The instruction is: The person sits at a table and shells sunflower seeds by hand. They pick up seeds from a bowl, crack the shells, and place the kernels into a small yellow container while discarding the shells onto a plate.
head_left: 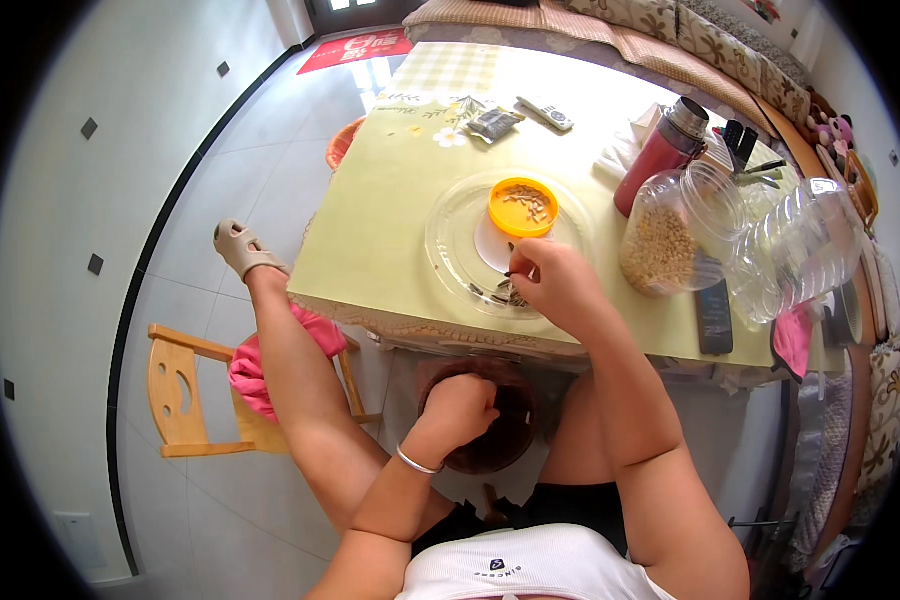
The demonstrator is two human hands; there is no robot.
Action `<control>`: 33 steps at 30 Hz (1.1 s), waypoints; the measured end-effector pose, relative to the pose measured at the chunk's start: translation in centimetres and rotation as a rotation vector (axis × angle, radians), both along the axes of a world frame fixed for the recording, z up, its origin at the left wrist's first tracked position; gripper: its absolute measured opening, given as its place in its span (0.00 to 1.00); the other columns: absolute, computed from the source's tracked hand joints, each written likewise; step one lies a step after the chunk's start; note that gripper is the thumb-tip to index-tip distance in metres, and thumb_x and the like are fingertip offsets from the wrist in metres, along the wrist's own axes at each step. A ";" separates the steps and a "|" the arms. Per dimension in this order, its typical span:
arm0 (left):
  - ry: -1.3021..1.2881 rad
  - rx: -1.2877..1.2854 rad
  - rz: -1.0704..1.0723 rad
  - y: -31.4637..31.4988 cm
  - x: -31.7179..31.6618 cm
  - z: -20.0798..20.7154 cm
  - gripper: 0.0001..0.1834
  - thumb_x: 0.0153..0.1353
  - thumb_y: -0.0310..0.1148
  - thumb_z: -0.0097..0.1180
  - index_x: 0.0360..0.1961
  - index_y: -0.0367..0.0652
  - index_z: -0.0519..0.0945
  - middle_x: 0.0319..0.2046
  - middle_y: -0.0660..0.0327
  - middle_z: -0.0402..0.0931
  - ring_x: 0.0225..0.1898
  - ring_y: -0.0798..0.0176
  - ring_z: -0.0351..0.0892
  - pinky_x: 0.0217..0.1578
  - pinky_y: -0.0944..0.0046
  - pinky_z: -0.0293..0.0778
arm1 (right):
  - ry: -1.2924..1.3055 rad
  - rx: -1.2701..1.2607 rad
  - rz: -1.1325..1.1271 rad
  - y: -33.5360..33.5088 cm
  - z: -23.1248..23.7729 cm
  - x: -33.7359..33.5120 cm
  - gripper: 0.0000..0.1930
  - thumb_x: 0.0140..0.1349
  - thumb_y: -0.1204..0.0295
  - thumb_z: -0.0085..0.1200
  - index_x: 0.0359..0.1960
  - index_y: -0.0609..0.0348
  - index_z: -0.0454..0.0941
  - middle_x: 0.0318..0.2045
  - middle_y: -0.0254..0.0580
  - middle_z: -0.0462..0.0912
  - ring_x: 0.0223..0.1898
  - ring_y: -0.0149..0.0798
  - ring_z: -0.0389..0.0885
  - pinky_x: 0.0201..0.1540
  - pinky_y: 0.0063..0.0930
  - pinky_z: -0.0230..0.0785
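On the table lies a round clear plastic tray (442,255) with dark sunflower seeds (508,294) near its front edge. A shallow yellow lid (523,227) rests on the tray's far side and holds pale shelled kernels (536,205). My right hand (555,285) is over the tray's front right, thumb and fingers pinched, with a small dark seed showing at the fingertips. My left hand (460,408), a silver bangle on its wrist, is closed above a dark bin (510,445) between my legs. What its fingers hold, if anything, is hidden.
Right of the tray stand a red thermos (655,165), an open clear jar of tan kernels (660,240) and a clear bottle (805,245) lying tilted. A black remote (713,318) is near the front edge. A white remote (546,113) and grey packet (493,124) lie farther back. A wooden chair (185,400) stands left.
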State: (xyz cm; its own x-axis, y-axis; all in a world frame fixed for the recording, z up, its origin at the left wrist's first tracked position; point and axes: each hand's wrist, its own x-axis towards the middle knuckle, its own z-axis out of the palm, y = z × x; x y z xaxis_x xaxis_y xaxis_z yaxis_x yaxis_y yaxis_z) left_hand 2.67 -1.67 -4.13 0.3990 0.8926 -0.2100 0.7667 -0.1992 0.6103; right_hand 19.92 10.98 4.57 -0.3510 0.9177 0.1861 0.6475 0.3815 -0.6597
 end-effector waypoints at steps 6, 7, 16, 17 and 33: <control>-0.507 0.263 0.342 -0.8 -0.9 1.6 0.08 0.55 0.21 0.62 0.37 0.38 0.84 0.31 0.56 0.82 0.30 0.63 0.83 0.30 0.66 0.77 | 0.269 -0.129 0.209 -3.1 2.1 -1.3 0.05 0.55 0.81 0.58 0.35 0.64 0.81 0.29 0.46 0.81 0.30 0.36 0.80 0.34 0.26 0.72; -0.539 0.361 0.428 -0.8 -0.7 2.9 0.08 0.56 0.20 0.62 0.38 0.37 0.84 0.31 0.56 0.82 0.29 0.64 0.82 0.30 0.68 0.76 | 0.243 -0.144 0.242 -3.6 2.0 -1.5 0.06 0.55 0.81 0.58 0.35 0.64 0.81 0.29 0.46 0.81 0.30 0.37 0.80 0.35 0.27 0.72; -0.899 0.141 0.630 -1.5 -2.4 4.9 0.08 0.58 0.17 0.60 0.40 0.31 0.83 0.29 0.58 0.83 0.27 0.70 0.82 0.30 0.73 0.78 | 0.203 -0.203 0.362 -6.0 1.8 -3.0 0.06 0.54 0.81 0.55 0.33 0.65 0.80 0.28 0.51 0.80 0.29 0.45 0.81 0.34 0.32 0.74; -0.905 0.047 0.590 -1.7 -2.8 5.3 0.08 0.58 0.17 0.60 0.39 0.31 0.83 0.29 0.59 0.83 0.26 0.70 0.82 0.30 0.73 0.78 | 0.226 -0.258 0.350 -5.9 2.2 -2.7 0.06 0.54 0.81 0.55 0.33 0.65 0.80 0.28 0.50 0.80 0.28 0.44 0.81 0.33 0.31 0.73; -0.857 0.349 0.571 -1.0 -1.8 4.7 0.17 0.53 0.18 0.65 0.46 0.36 0.82 0.32 0.53 0.83 0.25 0.65 0.82 0.29 0.69 0.78 | 0.159 -0.108 0.396 -5.9 1.2 -3.2 0.04 0.54 0.80 0.58 0.32 0.66 0.80 0.27 0.47 0.82 0.29 0.40 0.82 0.34 0.30 0.74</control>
State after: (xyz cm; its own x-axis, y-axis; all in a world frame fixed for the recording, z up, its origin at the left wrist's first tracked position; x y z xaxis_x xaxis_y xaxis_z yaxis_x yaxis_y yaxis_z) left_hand 0.88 -2.69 0.53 -0.2012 0.9493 0.2417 0.1474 -0.2146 0.9655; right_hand 16.76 5.12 5.78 -0.6545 0.7352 0.1765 0.3521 0.5030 -0.7893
